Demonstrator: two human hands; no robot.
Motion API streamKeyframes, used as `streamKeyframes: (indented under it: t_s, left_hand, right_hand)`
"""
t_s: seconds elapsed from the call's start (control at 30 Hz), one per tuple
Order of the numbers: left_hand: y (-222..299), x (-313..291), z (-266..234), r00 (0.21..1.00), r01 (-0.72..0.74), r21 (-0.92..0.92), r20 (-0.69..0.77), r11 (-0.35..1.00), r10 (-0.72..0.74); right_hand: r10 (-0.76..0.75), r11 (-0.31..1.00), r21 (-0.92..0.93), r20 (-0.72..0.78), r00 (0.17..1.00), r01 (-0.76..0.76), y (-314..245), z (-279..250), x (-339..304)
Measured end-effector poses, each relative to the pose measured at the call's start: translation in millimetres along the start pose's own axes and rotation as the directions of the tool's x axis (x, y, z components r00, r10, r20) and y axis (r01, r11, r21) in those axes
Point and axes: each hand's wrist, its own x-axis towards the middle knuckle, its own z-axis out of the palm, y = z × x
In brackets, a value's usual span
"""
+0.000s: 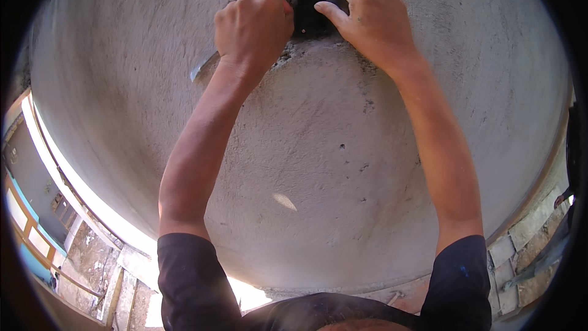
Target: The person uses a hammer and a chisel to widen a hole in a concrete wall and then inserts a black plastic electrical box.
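A black electrical box (310, 15) sits in a rough-edged hole in the grey plastered wall, at the top of the head view. My left hand (254, 27) is closed at the box's left edge, around a tool whose dark end shows by the fingers. The tool's flat metal blade (204, 66) sticks out below the wrist; its exact kind is hidden. On the box's right side, my right hand (369, 15) has thumb and fingers apart, their tips over the opening. Whether they touch the box I cannot tell.
Grey plaster wall (324, 165) fills most of the view, with chipped patches around the hole. Planks (116, 291) and rubble lie on the ground at lower left. Blocks (505, 270) line the lower right, and part of another person (572, 165) shows at the right rim.
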Motion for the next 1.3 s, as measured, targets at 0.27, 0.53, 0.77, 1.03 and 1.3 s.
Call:
streamKeyframes:
  t_s: [0.27, 0.53, 0.77, 1.03, 1.3]
  left_hand:
    - [2.1, 4.6, 0.9, 0.997, 0.071, -0.016, 0.039, 0.997, -0.070]
    - [8.0, 1.9, 6.4, 0.993, 0.104, -0.020, -0.049, 0.994, -0.105]
    - [6.1, 2.0, 10.4, 0.985, 0.120, 0.066, -0.132, 0.991, -0.111]
    - [24.0, 16.7, -10.8, 0.906, 0.336, 0.096, 0.239, 0.937, -0.350]
    - [8.5, 6.1, 4.2, 0.987, 0.155, 0.020, -0.034, 0.988, -0.154]
  right_hand:
    - [0.076, 0.997, 0.011, -0.104, 0.992, -0.075, -17.3, 8.7, 22.5]
    - [0.020, 0.997, 0.073, -0.252, 0.968, -0.002, -10.8, 20.1, 16.1]
    - [0.050, 0.989, 0.144, -0.260, 0.964, -0.012, -7.5, 26.1, 12.2]
    - [0.037, 0.984, 0.178, -0.192, 0.981, -0.002, -8.8, 17.4, 11.9]
    - [-0.026, 0.997, 0.068, -0.076, 0.997, 0.031, -7.4, 11.5, 8.5]
